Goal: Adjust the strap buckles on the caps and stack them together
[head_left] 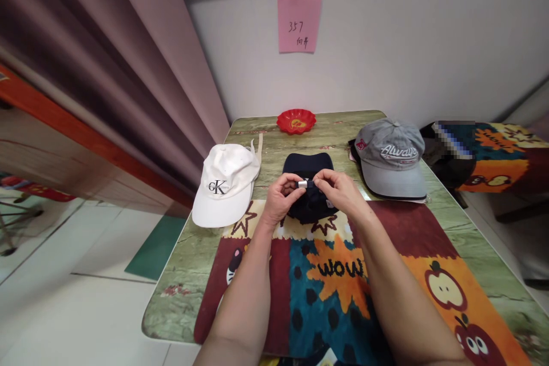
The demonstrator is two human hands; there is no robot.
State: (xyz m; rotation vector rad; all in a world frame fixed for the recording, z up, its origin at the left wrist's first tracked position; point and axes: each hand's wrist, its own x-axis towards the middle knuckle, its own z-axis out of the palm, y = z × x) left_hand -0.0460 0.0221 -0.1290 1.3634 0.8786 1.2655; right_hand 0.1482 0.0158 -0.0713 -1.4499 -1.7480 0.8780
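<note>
Over far end of mat point(274, 289), pinching buckle point(303, 184) of navy cap point(307, 162) w/ L hand point(283, 195), strap point(311, 187) w/ R hand point(337, 187), prob. for steadiness. Note white cap point(225, 174) at 9 o'clock, gray cap point(392, 140) at 3, prob. aside for room; red dish point(285, 122) at 12.

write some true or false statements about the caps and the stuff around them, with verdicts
1. The left hand and right hand both touch the dark cap. True.
2. The white cap lies to the right of the dark cap. False: the white cap lies to its left.
3. The grey cap bears the word "Always". True.
4. The red dish sits on the patterned mat. False: the red dish sits on the table, beyond the patterned mat.
5. A pink note is on the wall. True.
</note>
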